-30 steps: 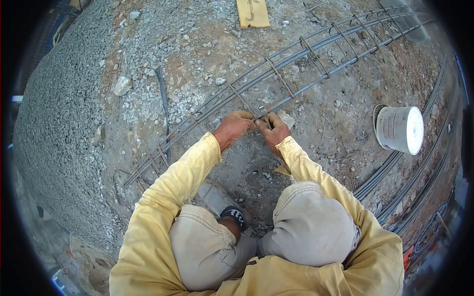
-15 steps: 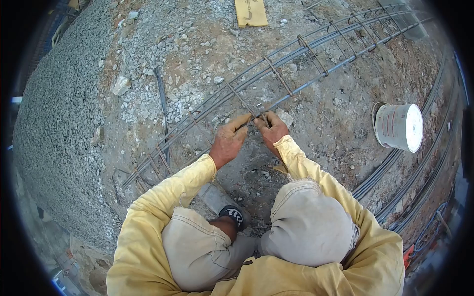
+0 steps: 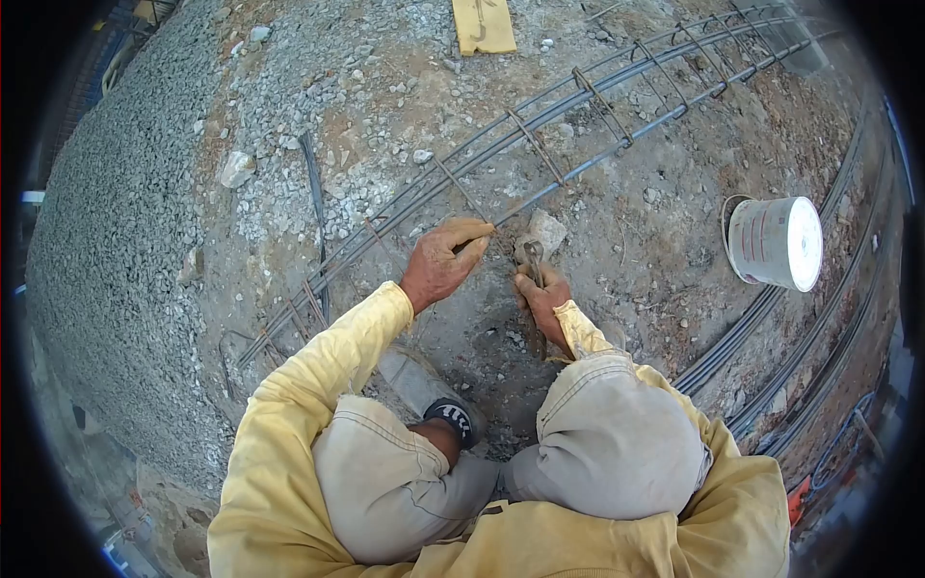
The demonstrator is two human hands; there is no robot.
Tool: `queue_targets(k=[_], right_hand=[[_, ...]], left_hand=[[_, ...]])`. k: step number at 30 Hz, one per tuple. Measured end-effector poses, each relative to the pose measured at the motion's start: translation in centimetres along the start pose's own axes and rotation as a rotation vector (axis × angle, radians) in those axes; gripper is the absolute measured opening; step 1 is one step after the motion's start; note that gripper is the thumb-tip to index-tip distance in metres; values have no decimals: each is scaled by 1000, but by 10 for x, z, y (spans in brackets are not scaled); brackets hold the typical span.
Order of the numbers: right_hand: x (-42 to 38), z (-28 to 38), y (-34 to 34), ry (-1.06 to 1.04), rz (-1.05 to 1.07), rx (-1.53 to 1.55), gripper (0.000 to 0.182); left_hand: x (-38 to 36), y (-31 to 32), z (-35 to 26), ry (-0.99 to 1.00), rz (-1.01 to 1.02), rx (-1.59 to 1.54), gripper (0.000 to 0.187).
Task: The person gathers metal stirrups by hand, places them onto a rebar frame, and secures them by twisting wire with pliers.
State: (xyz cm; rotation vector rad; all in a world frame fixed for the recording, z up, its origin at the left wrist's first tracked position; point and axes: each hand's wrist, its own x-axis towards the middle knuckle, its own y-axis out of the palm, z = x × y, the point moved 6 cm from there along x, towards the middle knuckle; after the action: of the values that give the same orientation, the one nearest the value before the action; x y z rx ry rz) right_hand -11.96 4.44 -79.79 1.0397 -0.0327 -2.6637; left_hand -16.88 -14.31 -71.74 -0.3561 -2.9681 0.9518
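Observation:
A long rebar cage (image 3: 605,154), made of lengthwise bars and square stirrups, runs diagonally over the ground in front of me. My left hand (image 3: 445,262) is closed at the cage's near bar, thumb and fingers pinching where a stirrup meets it. Any tie wire at that joint is too small to make out. Lower and to the right, my right hand (image 3: 545,297) grips metal pincers (image 3: 533,252), their head pointing up and the handles partly hidden by the fingers. The pincers are apart from the cage, in front of a pale rock (image 3: 545,231).
A white bucket (image 3: 761,241) lies on its side at the right, near bundles of long bars (image 3: 742,332). Gravel (image 3: 116,270) is heaped on the left. A yellow board (image 3: 484,27) lies at the top. Loose bars (image 3: 315,193) cross under the cage.
My right hand has drawn back from the joint, down and to the right, carrying the pincers. The left hand stays at the bar with little movement.

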Motion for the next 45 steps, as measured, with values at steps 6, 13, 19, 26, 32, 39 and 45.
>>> queue_targets(k=[6,13,19,26,32,39,45], right_hand=[[-1,-14,-7,-148,-30,-209,23],[-15,6,-2,-384,-29,-481,19],[-20,20,2,-356,-6,-513,18],[-27,27,34,-530,118,-550,19],[-25,93,40,-689,212,-560,20],[21,124,-16,-517,-183,-626,27],[24,88,-23,-663,-257,-779,19]], left_hand=[[10,16,58,-582,34,-705,33],[17,21,48,-760,330,-786,39],[19,24,57,-770,369,-801,42],[28,27,52,-574,425,-570,40],[26,24,43,-494,352,-500,38],[28,21,46,-571,393,-504,38],[28,28,53,-673,334,-674,40]])
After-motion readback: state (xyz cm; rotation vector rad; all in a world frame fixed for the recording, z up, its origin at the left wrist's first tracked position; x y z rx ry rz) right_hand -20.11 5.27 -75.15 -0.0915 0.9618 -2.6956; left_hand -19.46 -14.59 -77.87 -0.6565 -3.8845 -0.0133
